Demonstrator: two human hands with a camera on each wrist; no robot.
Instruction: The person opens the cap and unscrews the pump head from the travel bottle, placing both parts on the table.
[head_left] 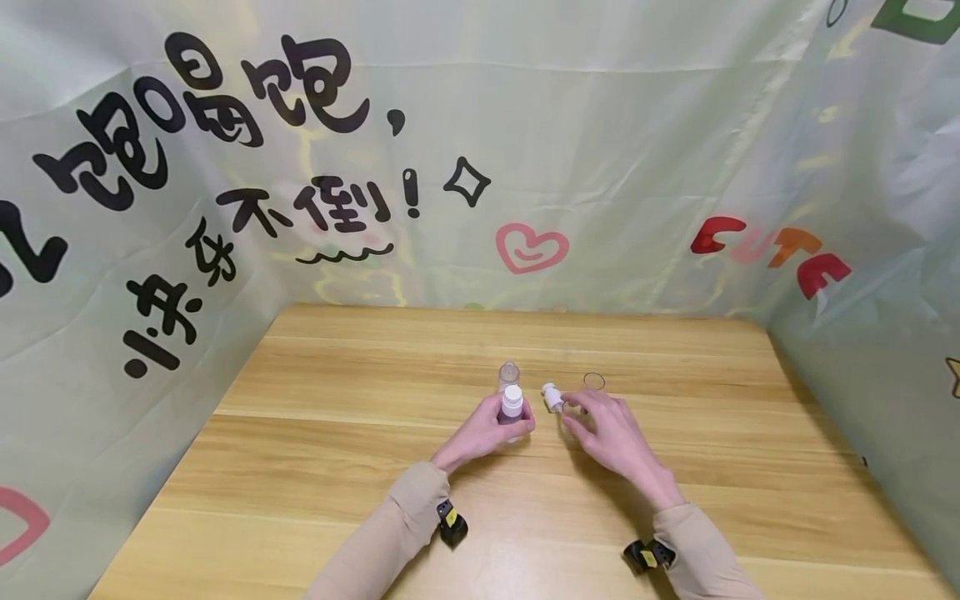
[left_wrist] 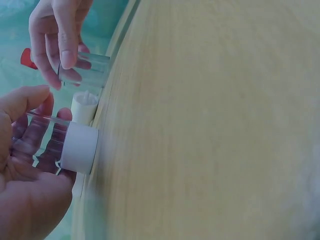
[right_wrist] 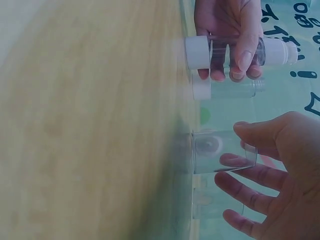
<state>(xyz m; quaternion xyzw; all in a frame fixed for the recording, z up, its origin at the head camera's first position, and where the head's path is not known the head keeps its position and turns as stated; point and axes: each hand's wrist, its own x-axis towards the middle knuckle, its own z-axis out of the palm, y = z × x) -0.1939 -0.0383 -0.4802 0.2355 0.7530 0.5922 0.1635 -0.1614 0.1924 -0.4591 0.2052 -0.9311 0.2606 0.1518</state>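
In the head view my left hand (head_left: pixel 487 429) grips an upright clear bottle with a white collar and top (head_left: pixel 512 400). Its white base (left_wrist: pixel 80 147) sits at the tabletop in the left wrist view, the fingers wrapped round the clear body. My right hand (head_left: pixel 611 433) pinches a clear open-topped cylindrical cap (right_wrist: pixel 220 162) by its upper rim, thumb on one side and fingers on the other. The cap's lower end is at the table. Just left of the right fingertips lies a white pump head (head_left: pixel 552 397).
A second clear bottle (head_left: pixel 509 373) with a white base stands right behind the held one. Beyond the right hand stands another clear cap (head_left: pixel 594 381). A wooden table (head_left: pixel 337 367) carries everything, with printed cloth (head_left: pixel 600 150) hanging round its back and sides.
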